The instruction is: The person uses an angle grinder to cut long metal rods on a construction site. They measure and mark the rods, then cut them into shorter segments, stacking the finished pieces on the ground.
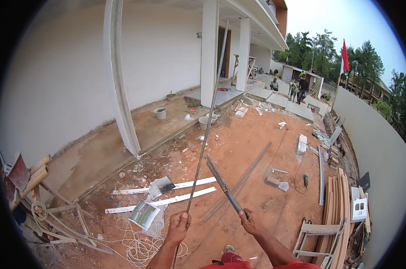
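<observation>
Metal rod (207,125): long, thin and grey, rising from the left hand (177,227) up past the white column (209,54); its lower end is passing through the fist and showing just below it.
Left hand: fingers are wrapping tight around the rod near its lower end, fist closed on it.
Machete (223,184): dark, flat blade is angling up and to the left from the right hand (251,222); its tip is lying just beside the rod, and contact cannot be told.
Right hand: fingers are clamping shut on the machete's handle, to the right of the left hand and near it.
Ground: red earth is lying under both hands.
White strips (167,193): two long white lengths are lying on the earth to the left of the rod.
Printed bag (143,214): flat rectangular pack with green and white print is lying below the strips, beside coiled white cord (138,251).
White block (359,204): boxy, with square openings, is sitting at far right beside stacked planks (335,201).
Flag (344,57): red and white, is hanging on a pole above the grey wall (378,152).
Buckets (160,113): grey pails are standing on the concrete strip.
</observation>
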A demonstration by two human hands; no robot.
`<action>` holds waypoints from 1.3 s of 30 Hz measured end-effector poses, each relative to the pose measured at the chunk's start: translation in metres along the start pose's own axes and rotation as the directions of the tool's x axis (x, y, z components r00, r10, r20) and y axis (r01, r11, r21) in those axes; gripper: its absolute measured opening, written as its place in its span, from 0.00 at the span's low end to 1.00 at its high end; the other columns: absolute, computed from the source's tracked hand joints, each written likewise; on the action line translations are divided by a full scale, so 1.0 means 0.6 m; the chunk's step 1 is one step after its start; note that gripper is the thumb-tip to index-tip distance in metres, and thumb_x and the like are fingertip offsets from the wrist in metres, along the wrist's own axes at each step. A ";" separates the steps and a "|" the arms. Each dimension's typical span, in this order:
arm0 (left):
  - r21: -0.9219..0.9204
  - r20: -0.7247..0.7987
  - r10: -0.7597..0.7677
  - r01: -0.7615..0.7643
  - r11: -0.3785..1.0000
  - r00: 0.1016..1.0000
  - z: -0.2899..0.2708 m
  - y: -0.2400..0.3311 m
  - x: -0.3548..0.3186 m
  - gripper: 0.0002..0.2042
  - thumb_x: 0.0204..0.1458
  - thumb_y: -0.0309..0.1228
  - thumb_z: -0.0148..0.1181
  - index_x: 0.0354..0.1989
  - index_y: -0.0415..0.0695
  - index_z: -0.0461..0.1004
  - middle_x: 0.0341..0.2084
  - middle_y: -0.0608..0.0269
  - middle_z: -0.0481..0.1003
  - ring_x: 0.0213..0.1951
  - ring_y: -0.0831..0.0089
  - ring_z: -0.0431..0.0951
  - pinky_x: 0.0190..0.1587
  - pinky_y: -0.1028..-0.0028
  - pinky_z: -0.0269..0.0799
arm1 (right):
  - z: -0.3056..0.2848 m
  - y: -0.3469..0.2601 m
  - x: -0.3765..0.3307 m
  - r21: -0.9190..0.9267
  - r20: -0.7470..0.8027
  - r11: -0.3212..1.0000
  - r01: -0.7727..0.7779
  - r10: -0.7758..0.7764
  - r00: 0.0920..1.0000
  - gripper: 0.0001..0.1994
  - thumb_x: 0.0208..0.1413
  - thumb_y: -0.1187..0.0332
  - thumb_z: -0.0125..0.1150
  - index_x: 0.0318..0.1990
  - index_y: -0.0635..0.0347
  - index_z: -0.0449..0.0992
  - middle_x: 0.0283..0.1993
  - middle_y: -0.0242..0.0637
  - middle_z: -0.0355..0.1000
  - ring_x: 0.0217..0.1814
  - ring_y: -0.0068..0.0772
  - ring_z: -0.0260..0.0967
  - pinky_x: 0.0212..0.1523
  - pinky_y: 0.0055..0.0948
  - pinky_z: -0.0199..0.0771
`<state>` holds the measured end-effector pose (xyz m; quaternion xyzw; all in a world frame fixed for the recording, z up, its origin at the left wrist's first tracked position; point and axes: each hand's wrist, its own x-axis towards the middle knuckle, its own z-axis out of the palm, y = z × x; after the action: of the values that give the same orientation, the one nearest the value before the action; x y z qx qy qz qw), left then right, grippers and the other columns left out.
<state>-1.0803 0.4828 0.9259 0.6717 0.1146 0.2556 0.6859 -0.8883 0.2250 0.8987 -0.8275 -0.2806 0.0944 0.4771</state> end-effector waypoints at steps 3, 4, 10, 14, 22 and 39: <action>-0.195 0.145 -0.048 0.076 0.978 0.988 -0.021 0.013 -0.007 0.27 0.67 0.54 0.50 0.22 0.44 0.66 0.14 0.72 0.60 0.16 0.82 0.58 0.19 0.77 0.51 | -0.116 -0.035 0.036 -0.163 -0.254 0.978 0.127 -0.166 0.953 0.23 0.69 0.52 0.51 0.35 0.67 0.73 0.22 0.53 0.66 0.25 0.45 0.68 0.27 0.42 0.65; -0.254 0.202 -0.039 0.091 0.963 0.979 -0.025 0.015 -0.006 0.27 0.67 0.55 0.50 0.22 0.45 0.66 0.14 0.73 0.59 0.16 0.82 0.57 0.19 0.78 0.50 | -0.155 -0.063 0.042 -0.235 -0.330 0.953 0.192 -0.264 0.906 0.22 0.69 0.53 0.51 0.36 0.68 0.73 0.22 0.54 0.65 0.24 0.45 0.68 0.27 0.42 0.64; -0.269 0.234 -0.072 0.135 0.954 0.970 -0.024 0.008 -0.016 0.28 0.67 0.55 0.50 0.21 0.45 0.65 0.13 0.73 0.58 0.16 0.82 0.57 0.19 0.77 0.50 | -0.313 -0.223 0.104 -0.485 -0.478 0.809 0.331 -0.563 0.675 0.21 0.67 0.51 0.57 0.37 0.64 0.71 0.20 0.49 0.62 0.22 0.46 0.64 0.26 0.41 0.63; -0.262 0.244 -0.042 0.107 0.959 0.969 0.006 0.011 -0.020 0.27 0.68 0.53 0.49 0.21 0.44 0.66 0.14 0.73 0.60 0.16 0.82 0.58 0.19 0.77 0.51 | -0.407 -0.294 0.120 -0.693 -0.381 0.653 0.305 -0.692 0.613 0.18 0.65 0.55 0.61 0.36 0.63 0.70 0.21 0.47 0.64 0.23 0.51 0.65 0.27 0.43 0.64; -0.083 0.126 0.051 -0.041 0.996 0.991 0.031 0.021 -0.031 0.28 0.69 0.52 0.48 0.20 0.44 0.67 0.14 0.72 0.62 0.17 0.83 0.59 0.20 0.77 0.52 | -0.525 -0.355 0.142 -0.853 -0.324 0.506 0.130 -0.707 0.629 0.18 0.60 0.54 0.65 0.42 0.61 0.74 0.26 0.52 0.72 0.29 0.60 0.72 0.30 0.46 0.69; 0.125 -0.209 0.206 -0.183 0.975 0.956 0.043 0.035 -0.021 0.22 0.68 0.39 0.52 0.21 0.39 0.67 0.16 0.69 0.64 0.23 0.80 0.62 0.26 0.73 0.56 | -0.401 -0.358 0.152 -0.762 -0.447 0.637 0.118 -0.649 0.615 0.20 0.61 0.52 0.66 0.39 0.63 0.75 0.23 0.50 0.71 0.25 0.56 0.71 0.28 0.44 0.67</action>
<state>-1.0820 0.4533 0.9457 0.6819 0.1363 0.3887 0.6045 -0.7916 0.1813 1.2164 -0.8225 -0.2802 -0.4410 0.2245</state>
